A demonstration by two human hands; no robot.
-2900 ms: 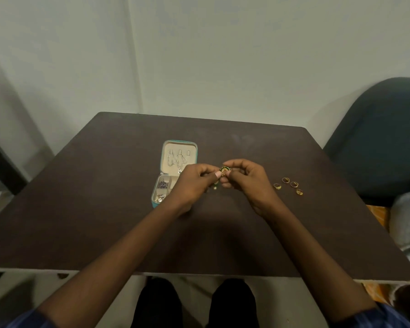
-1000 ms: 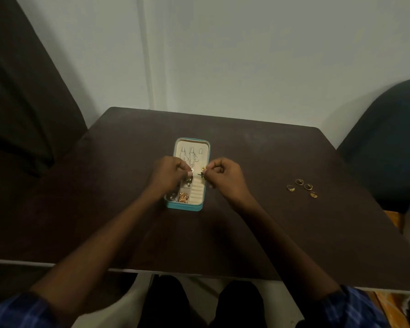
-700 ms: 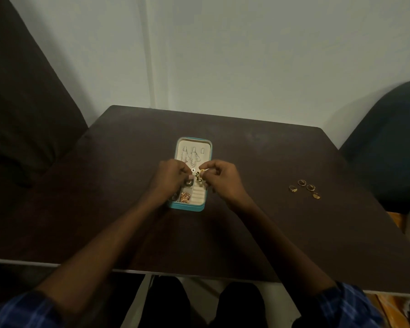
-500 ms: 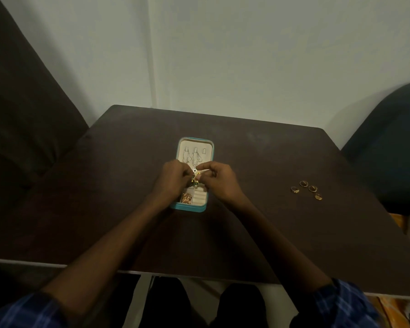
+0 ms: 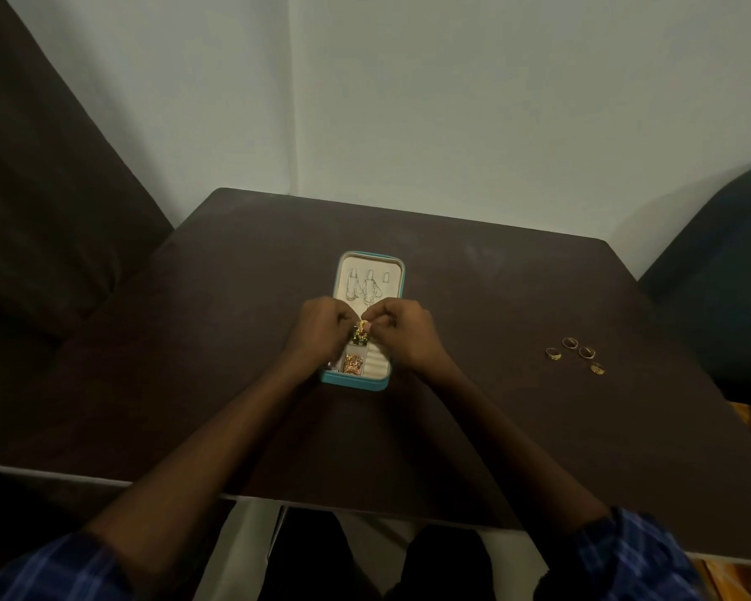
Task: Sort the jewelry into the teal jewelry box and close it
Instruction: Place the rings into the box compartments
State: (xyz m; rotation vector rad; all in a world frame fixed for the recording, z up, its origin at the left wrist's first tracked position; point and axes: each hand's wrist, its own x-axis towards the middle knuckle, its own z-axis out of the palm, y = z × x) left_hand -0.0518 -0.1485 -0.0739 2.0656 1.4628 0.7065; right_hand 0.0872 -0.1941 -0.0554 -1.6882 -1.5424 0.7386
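Fingers: those of the left hand and the right hand were pinched together on a gold-and-green earring.
Earring: held over the middle of the open teal jewelry box.
Box: chains were seen in the lid at 12 o'clock.
Rings: four were left on the desk, well apart at 3 o'clock.

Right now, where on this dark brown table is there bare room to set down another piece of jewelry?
Free: the dark brown table left of the open teal jewelry box, and the stretch between it and the four gold rings. Crowded: over the box, where left hand and right hand pinch a gold-and-green piece.
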